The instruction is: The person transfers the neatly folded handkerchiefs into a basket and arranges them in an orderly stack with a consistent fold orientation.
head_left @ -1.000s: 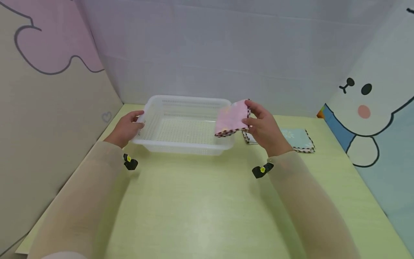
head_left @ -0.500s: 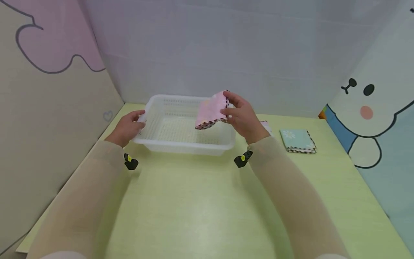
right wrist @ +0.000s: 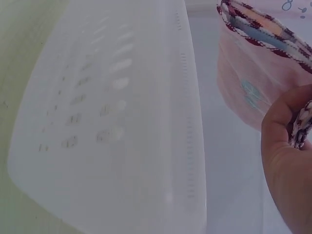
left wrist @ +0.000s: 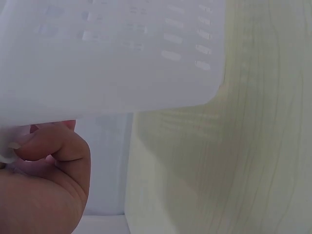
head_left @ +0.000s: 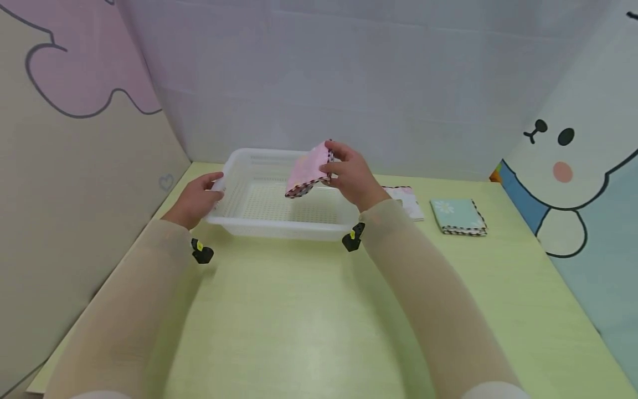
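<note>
Left hand (head_left: pixel 196 195) at the left end of the white slotted basket (head_left: pixel 259 224), fingers curled over its rim and gripping it; the same grip seen in the left wrist view, thumb (left wrist: pixel 48 146) tucked under the rim's edge. Basket standing flat on the pale green table (head_left: pixel 309 332), close to the back wall.

Above the basket, slightly right of its middle, a folded pink cloth (head_left: pixel 305 170) with a dark checked border, held in the air and tilted, its lower corner hanging over the basket's floor without touching it. Pinched at its upper right edge by the right hand (head_left: pixel 351 177), thumb and fingers closed on the fold; in the right wrist view, thumb (right wrist: pixel 287 122) pressed against the checked hem, cloth (right wrist: pixel 258 58) drooping beside the basket's wall (right wrist: pixel 122 122).

Right of the basket, flat on the table: a folded pale pink cloth (head_left: pixel 410 198) just beside it, then, farther right, a folded light blue cloth (head_left: pixel 458 216) with a daisy print, apart from the first.
</note>
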### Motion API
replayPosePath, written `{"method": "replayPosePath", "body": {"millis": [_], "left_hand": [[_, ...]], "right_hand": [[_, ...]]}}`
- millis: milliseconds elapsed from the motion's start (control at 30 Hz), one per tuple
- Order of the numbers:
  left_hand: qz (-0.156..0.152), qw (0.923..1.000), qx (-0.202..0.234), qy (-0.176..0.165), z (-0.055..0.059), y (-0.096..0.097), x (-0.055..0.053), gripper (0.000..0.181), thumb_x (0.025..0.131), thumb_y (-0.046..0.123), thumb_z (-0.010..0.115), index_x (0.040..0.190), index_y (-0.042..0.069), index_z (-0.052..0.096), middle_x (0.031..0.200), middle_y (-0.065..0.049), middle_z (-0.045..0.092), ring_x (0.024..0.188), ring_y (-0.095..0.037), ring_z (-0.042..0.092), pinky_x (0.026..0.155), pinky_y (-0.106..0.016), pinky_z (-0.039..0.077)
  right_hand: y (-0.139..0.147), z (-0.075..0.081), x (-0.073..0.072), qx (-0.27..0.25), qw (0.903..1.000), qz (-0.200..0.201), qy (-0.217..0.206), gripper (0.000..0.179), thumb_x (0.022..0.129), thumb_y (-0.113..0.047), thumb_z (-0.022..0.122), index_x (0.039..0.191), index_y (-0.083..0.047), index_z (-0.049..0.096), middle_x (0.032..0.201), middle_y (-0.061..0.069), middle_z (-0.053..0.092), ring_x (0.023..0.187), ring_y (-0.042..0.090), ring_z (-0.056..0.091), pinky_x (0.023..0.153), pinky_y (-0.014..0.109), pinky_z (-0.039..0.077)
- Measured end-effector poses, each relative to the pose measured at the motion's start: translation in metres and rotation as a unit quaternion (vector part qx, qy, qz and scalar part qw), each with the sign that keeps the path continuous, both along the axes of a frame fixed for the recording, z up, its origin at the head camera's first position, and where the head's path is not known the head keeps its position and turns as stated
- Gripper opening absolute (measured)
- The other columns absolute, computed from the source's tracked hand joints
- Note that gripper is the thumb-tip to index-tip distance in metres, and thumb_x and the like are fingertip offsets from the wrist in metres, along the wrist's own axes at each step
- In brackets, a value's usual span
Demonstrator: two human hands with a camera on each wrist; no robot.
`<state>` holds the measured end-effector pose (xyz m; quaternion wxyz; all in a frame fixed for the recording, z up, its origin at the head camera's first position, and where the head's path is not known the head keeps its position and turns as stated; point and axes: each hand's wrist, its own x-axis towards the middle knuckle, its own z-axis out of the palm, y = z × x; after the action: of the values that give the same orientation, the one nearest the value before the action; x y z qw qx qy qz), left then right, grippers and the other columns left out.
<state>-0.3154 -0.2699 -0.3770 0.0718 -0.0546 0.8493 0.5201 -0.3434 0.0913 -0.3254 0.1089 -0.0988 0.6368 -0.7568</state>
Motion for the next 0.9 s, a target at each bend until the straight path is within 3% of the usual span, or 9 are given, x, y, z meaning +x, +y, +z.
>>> {"method": "replayPosePath", "body": {"millis": [300,533,900], "left_hand": [[-0.009,0.9997,-0.012,0.018,-0.002,0.001,-0.001,0.065,0.107,0.013,0.049,0.166,0.017,0.023,0.151,-0.023,0.040,0.127,-0.040,0.048,0.100,-0.055,0.048],[-0.008,0.9997,-0.013,0.019,-0.001,0.002,0.000,0.065,0.107,0.014,0.050,0.166,0.017,0.023,0.153,-0.023,0.039,0.129,-0.041,0.047,0.101,-0.058,0.047],[-0.003,0.9996,-0.001,0.027,0.000,0.005,0.002,0.064,0.107,0.014,0.050,0.166,0.016,0.024,0.151,-0.023,0.041,0.128,-0.039,0.048,0.101,-0.055,0.047]], "right_hand": [[-0.014,-0.006,-0.005,-0.007,0.9997,0.009,-0.021,0.066,0.099,0.003,0.063,0.158,-0.015,0.042,0.158,0.002,0.035,0.096,0.024,0.053,0.081,0.036,0.050],[-0.023,-0.013,-0.010,-0.022,0.9988,0.010,-0.043,0.066,0.099,0.003,0.064,0.158,-0.014,0.041,0.146,0.007,0.045,0.094,0.023,0.054,0.080,0.035,0.051],[-0.031,-0.024,-0.015,0.000,0.9984,0.012,-0.055,0.070,0.098,0.003,0.063,0.161,-0.013,0.037,0.136,0.009,0.047,0.092,0.022,0.055,0.085,0.039,0.051]]}}
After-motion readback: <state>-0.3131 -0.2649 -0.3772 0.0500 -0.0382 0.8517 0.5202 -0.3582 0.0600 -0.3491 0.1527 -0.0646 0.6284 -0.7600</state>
